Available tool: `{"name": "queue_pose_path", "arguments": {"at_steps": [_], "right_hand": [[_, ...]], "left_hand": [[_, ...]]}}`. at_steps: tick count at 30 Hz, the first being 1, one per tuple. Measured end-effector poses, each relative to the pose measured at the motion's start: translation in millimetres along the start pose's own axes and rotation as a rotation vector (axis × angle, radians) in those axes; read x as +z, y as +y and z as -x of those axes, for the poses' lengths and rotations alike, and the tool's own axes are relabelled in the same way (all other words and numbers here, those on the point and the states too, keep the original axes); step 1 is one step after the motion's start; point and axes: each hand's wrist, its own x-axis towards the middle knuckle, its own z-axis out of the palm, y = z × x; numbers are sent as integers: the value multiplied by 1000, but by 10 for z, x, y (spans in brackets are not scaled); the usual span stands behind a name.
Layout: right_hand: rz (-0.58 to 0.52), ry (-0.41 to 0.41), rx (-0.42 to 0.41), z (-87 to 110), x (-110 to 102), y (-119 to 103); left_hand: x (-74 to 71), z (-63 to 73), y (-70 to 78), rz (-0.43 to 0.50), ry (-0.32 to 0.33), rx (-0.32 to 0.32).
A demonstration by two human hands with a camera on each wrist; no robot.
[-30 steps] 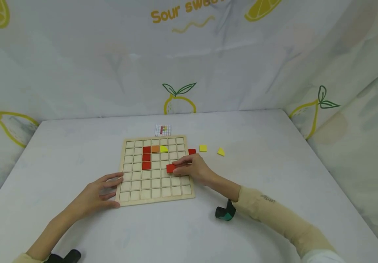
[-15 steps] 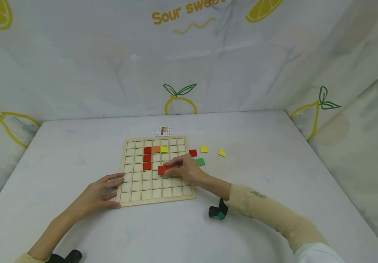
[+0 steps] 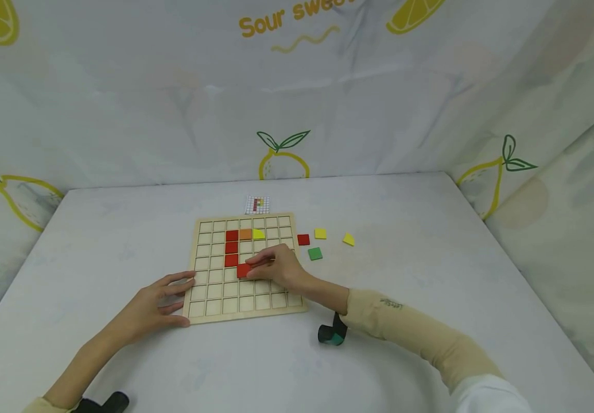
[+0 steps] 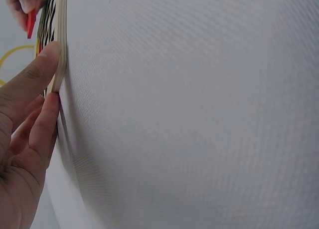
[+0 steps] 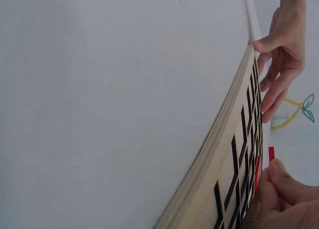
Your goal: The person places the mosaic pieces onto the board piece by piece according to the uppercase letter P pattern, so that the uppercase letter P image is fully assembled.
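Red square tile (image 3: 243,271) is hanging above the wooden grid board (image 3: 215,291), beside the near end of the red tile column (image 3: 231,248). I'd say squaring its edges to the grid lines before releasing is the key. The right hand (image 3: 281,267) is pinching it by thumb and fingers, forearm slanting in; the left hand (image 3: 159,301), fingers spread, is bracing the board's left edge.

Wooden grid board (image 3: 246,303); left hand (image 3: 154,307) at its left edge; right hand (image 3: 282,268) pinching red square tile (image 3: 242,271), apparently just above the board; printed card (image 3: 257,205) beyond.
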Motion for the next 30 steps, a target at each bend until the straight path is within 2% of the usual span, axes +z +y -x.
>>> {"name": "queue_pose_path", "arguments": {"at_steps": [5,7,12,15,22,30], "right_hand": [[109,20,-59,-40,78,-17],[146,32,-72,-61,104,-18],[223,37,-87,-98,138,-20],[261,21,-91,-114,138,-40],[293,-30,-116,-141,125,-77],[278,-36,-107,-131,123,-93]], "left_hand": [[-2,-2,-3,12,-4,-15],[-1,-5,-6,9,-6,3],[-2,-18,-2,-16,-9,14],[-9,-20,-13,-16,-12,-1],[-9,-21,-22,-22,-8,9],[-9,-16,-9,-2,-14,21]]}}
